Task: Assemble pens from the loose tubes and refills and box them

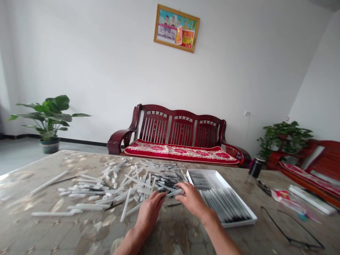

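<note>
A whitish pen (174, 193) spans the gap between my two hands, just above the table. My left hand (151, 211) has its fingers closed at the pen's left end. At the other end, the fingers and thumb of my right hand (193, 200) pinch it. Loose white pen barrels and caps (87, 189) lie scattered in a heap to the left and beyond my hands, with dark parts (166, 184) among them. Right of my right hand is a white box (240, 223) in which rows of clear, dark-tipped pens (225, 205) lie side by side.
On the table's (87, 235) right side lie black-framed glasses (297, 242), a plastic packet (287, 198) and a long white box (312, 199). A black cylinder (256, 167) stands behind them. Past the far edge is a red wooden bench (183, 127).
</note>
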A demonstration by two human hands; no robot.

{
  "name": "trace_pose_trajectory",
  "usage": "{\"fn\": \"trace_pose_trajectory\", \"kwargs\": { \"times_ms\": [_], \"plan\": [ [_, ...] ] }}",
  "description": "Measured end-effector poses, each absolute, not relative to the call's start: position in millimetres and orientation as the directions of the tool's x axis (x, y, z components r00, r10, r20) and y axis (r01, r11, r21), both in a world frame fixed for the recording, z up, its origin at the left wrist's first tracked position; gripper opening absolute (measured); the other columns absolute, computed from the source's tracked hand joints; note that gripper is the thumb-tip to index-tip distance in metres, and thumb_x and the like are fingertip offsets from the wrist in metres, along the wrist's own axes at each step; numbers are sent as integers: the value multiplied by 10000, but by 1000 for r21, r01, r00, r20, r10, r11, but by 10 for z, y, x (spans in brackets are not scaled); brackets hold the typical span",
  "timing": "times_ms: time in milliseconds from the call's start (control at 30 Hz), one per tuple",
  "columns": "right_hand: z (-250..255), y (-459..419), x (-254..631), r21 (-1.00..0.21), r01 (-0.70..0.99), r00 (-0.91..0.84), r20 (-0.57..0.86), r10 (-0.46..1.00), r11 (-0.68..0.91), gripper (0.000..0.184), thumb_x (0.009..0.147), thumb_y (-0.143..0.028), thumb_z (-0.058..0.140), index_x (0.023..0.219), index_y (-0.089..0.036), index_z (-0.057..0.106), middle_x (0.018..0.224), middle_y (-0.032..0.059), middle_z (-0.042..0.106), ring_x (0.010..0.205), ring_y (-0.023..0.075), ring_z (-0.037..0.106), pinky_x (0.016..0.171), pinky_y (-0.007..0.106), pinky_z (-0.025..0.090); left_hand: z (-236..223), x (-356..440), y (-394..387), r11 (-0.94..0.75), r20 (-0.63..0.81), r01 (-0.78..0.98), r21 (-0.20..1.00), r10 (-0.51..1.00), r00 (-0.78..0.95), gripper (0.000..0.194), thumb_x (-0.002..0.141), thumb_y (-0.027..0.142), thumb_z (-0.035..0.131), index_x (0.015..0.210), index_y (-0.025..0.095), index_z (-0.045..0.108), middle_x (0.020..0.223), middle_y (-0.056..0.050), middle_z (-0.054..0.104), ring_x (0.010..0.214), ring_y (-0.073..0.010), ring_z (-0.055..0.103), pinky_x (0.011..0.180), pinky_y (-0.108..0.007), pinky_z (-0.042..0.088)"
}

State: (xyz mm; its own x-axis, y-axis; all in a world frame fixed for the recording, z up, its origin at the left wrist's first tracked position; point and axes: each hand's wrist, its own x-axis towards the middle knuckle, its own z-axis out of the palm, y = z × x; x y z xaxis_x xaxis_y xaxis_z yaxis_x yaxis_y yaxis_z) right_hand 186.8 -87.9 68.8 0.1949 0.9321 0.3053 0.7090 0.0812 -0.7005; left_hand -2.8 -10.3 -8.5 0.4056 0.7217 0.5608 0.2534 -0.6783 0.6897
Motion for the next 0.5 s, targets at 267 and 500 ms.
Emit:
{"fn": "trace_pose_trajectory", "kwargs": {
  "times_ms": [267,500],
  "plan": [
    [403,-935,1614,-988,11,421,145,895,155,532,656,-605,763,944,-170,657,806,42,680,705,183,640,469,213,436,-102,222,-343,-333,302,-8,943,845,441,312,841,408,566,999,193,729,757,-37,690,541,-146,596,494,-228,479],
    [643,-1008,2000,-962,232,518,248,819,144,489,812,-634,619,921,-160,670,803,36,677,703,182,636,522,247,490,-31,182,-454,-279,277,-67,958,838,469,456,882,498,495,1133,181,703,856,-83,723,724,-193,668,571,-252,532]
  ]
}}
